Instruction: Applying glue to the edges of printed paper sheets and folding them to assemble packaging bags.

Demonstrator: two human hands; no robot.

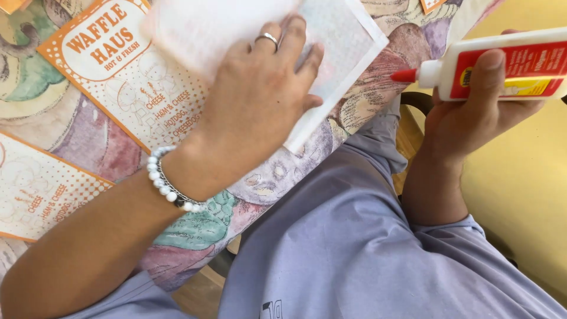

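Pressing, left hand (260, 100): spread wide and laid palm-down on white sheet (331, 53), fingers apart, ring on one finger, gripping nothing
Left forearm: stretched diagonally from lower left, white bead bracelet (168, 189) at wrist
Under palm: white sheet, blurred, near corner poking out past little finger toward table edge
Beneath sheet: illustrated table cover (283, 177), pale cartoon drawings
Left of wrist: orange-bordered printed cards (118, 77), flat on cover, one more below forearm
Between hands: lap in grey-lilac garment (354, 236)
Right hand (472, 112): wrapped around glue bottle (502, 65), thumb across red label, fingers underneath, wrist bent upward
Glue bottle: held sideways off table, red nozzle (404, 75) aimed at sheet, just beside its right corner, not touching
Nozzle: looks capped or shut, no drop visible
Progress, judged: sheet placed and flattened; no glue line visible anywhere, so gluing seems not yet done on visible face
Behind right hand: yellow floor (531, 177)
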